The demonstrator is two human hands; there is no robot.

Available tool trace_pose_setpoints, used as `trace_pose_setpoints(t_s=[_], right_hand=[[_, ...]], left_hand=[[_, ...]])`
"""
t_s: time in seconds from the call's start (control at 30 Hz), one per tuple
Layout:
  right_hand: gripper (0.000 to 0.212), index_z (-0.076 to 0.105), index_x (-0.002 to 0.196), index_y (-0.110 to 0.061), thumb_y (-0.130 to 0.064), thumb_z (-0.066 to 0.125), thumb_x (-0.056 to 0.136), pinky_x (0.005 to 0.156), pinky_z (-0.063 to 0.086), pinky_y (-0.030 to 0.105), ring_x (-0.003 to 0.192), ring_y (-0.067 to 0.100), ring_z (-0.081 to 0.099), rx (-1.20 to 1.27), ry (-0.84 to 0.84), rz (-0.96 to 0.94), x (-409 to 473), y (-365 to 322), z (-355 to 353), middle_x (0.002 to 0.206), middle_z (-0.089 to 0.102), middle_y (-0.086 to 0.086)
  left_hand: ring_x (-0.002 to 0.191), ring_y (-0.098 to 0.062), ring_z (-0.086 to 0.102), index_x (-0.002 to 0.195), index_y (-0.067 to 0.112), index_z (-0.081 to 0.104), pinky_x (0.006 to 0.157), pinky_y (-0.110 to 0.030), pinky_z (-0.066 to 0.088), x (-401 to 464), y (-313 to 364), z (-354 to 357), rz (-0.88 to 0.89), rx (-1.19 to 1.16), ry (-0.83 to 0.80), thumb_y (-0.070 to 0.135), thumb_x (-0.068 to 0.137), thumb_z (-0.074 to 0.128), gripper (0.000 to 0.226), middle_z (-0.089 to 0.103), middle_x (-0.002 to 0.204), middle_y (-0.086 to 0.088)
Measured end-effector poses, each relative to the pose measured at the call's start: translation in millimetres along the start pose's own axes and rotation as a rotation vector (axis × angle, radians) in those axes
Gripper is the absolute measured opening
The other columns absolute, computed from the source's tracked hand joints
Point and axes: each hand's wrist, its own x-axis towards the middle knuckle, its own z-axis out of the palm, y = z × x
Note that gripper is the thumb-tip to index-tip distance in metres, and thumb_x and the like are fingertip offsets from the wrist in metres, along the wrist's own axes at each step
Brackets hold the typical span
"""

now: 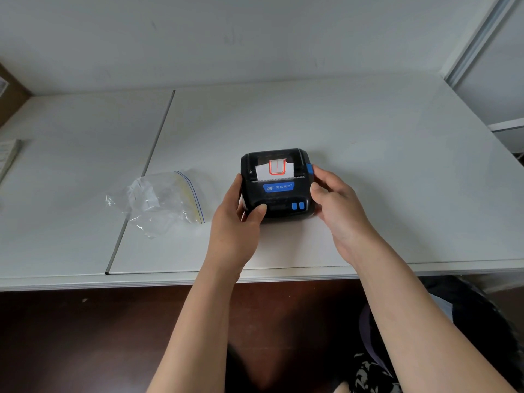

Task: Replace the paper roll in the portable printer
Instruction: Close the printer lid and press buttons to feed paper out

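A small black portable printer with a blue label and two blue buttons sits on the white table. Its lid is closed, and a strip of white label paper with a red outline sticks up from the slot. My left hand grips the printer's left front corner, thumb on top. My right hand holds its right side, with fingers just below the blue latch. The roll inside is hidden.
A crumpled clear zip bag lies on the table left of the printer. A thin seam runs between two tabletops. A cardboard box edge is at far left, the wall behind, and the table's front edge near my forearms.
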Motion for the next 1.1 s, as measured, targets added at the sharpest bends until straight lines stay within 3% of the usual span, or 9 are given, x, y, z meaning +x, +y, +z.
trace_pose_setpoints(t_s=[0.4, 0.6, 0.77, 1.0, 1.1], right_hand=[[0.04, 0.056, 0.128, -0.029, -0.009, 0.043, 0.096, 0.102, 0.047, 0.042, 0.105, 0.01, 0.063, 0.024, 0.002, 0.004, 0.2, -0.7, -0.2, 0.111, 0.067, -0.008], [0.04, 0.056, 0.129, -0.029, -0.01, 0.043, 0.096, 0.101, 0.048, 0.041, 0.105, 0.01, 0.063, 0.017, -0.009, 0.0, 0.7, 0.0, -0.2, 0.113, 0.067, -0.006], [0.04, 0.055, 0.13, -0.028, -0.01, 0.043, 0.096, 0.099, 0.049, 0.038, 0.103, 0.009, 0.063, 0.018, -0.008, -0.005, 0.8, -0.2, -1.0, 0.114, 0.067, -0.006], [0.037, 0.053, 0.128, -0.028, -0.01, 0.043, 0.097, 0.093, 0.05, 0.028, 0.102, 0.003, 0.061, 0.028, -0.014, -0.034, -0.9, -0.4, -0.6, 0.12, 0.063, -0.006], [0.036, 0.056, 0.126, -0.029, -0.011, 0.046, 0.097, 0.094, 0.052, 0.032, 0.101, 0.005, 0.062, 0.025, 0.012, -0.069, -2.5, 0.4, 0.3, 0.119, 0.064, -0.006]], left_hand=[[0.119, -0.001, 0.055, 0.144, 0.031, 0.038, 0.083, -0.004, 0.043, 0.3, -1.5, -3.1, 0.015, -0.024, -0.02, 0.003, 0.091, 0.056, 0.062, 0.055, 0.125, 0.025], [0.108, 0.01, 0.056, 0.141, 0.032, 0.04, 0.078, 0.001, 0.044, 0.0, 0.3, -3.6, 0.02, -0.034, -0.024, 0.001, 0.089, 0.059, 0.065, 0.054, 0.105, 0.041], [0.11, 0.006, 0.057, 0.146, 0.025, 0.035, 0.077, -0.002, 0.045, -1.0, -1.9, -5.2, 0.024, -0.028, -0.061, -0.009, 0.08, 0.066, 0.081, 0.057, 0.112, 0.031], [0.112, -0.006, 0.057, 0.143, 0.024, 0.038, 0.073, 0.0, 0.044, -2.3, 0.4, -0.4, 0.042, -0.02, 0.008, -0.011, 0.077, 0.067, 0.08, 0.053, 0.107, 0.032], [0.108, -0.007, 0.056, 0.143, 0.022, 0.039, 0.073, 0.0, 0.045, -2.7, 2.2, 1.2, 0.05, 0.004, 0.03, -0.011, 0.077, 0.068, 0.079, 0.051, 0.105, 0.032]])
